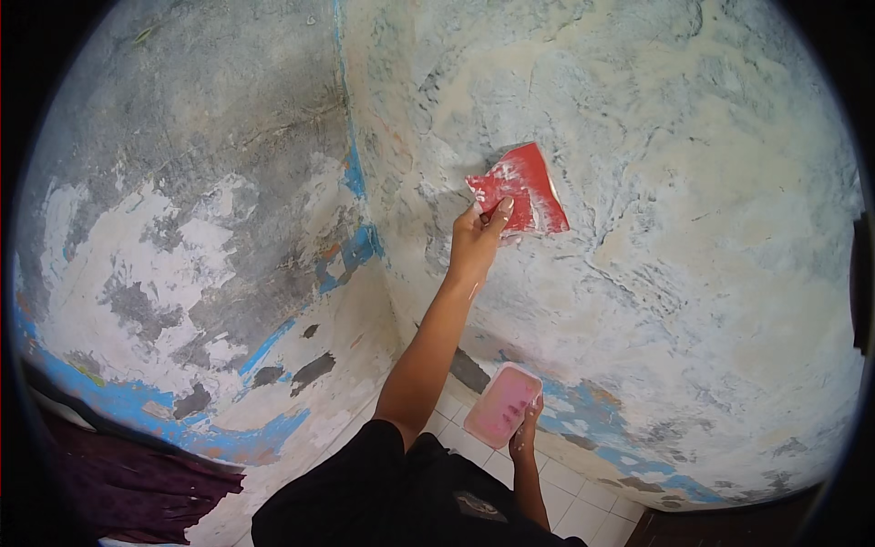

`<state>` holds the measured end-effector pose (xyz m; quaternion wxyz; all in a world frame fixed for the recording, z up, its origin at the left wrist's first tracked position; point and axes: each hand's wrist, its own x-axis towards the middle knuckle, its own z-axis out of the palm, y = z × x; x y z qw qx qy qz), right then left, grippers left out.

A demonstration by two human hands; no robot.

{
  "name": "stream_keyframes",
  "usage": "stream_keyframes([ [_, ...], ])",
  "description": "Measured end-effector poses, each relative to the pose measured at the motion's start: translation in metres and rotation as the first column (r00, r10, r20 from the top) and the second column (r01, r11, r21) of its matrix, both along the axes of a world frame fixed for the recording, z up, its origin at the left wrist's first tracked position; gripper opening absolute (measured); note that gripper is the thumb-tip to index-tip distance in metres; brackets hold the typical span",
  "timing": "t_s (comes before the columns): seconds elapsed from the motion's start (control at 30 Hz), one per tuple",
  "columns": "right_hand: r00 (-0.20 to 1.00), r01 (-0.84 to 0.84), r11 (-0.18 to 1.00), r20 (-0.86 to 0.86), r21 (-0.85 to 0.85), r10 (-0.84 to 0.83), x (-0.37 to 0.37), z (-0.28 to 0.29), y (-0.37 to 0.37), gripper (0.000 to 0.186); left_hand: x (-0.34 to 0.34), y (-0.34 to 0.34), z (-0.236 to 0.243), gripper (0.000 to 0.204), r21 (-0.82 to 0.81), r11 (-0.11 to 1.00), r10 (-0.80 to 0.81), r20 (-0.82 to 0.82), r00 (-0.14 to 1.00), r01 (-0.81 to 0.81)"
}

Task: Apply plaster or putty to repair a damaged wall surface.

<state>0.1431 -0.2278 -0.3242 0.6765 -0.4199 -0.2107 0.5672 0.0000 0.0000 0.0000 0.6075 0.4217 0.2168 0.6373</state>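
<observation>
Red and smeared with white paste, a single flat scraper (538,178) stands at the face of the right-hand wall (711,228), at one o'clock from the left hand (476,244) that holds it. The thumb presses on its near face at the lower left part, with the other fingers bent behind, so the sheet is pinched between them and most of it juts beyond the fingertips toward one and two o'clock. Whether its far edge touches the wall I cannot tell.

At six o'clock from the scraper is one shallow pink tray (497,401), tilted, with dark marks across its middle. The right hand (526,430) grips it from its four o'clock side, the thumb at the rim; how the other fingers are spaced underneath I cannot tell.

Two walls meet in one corner at nine o'clock from the scraper. The right-hand one carries cream and grey coating; the left-hand wall (228,118) is grey with white patches and blue remnants. One dark purple cloth (137,483) hangs at eight o'clock. Toward five and six o'clock lie white floor tiles (570,488), beyond one black shirt (392,501).
</observation>
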Motion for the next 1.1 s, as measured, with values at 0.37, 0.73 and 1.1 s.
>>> stream_keyframes([
  [0.37, 0.998, 0.069, 0.997, -0.011, 0.029, -0.068, 0.014, -0.007, -0.006, 0.065, -0.038, 0.003, -0.056, 0.024, -0.126, 0.978, 0.139, -0.205, 0.969, -0.167],
  [0.73, 0.993, 0.096, 0.995, 0.060, 0.033, -0.098, 0.019, -0.024, -0.009, 0.068, 0.014, -0.021, 0.020, 0.048, 0.683, 0.507, 0.829, -0.219, 0.515, -0.525],
  [1.1, 0.992, 0.120, 0.991, 0.037, -0.060, -0.118, 0.021, -0.022, -0.016, 0.063, 0.037, -0.065, -0.042, 0.054, 0.810, 0.489, 0.709, -0.152, 0.689, -0.324],
])
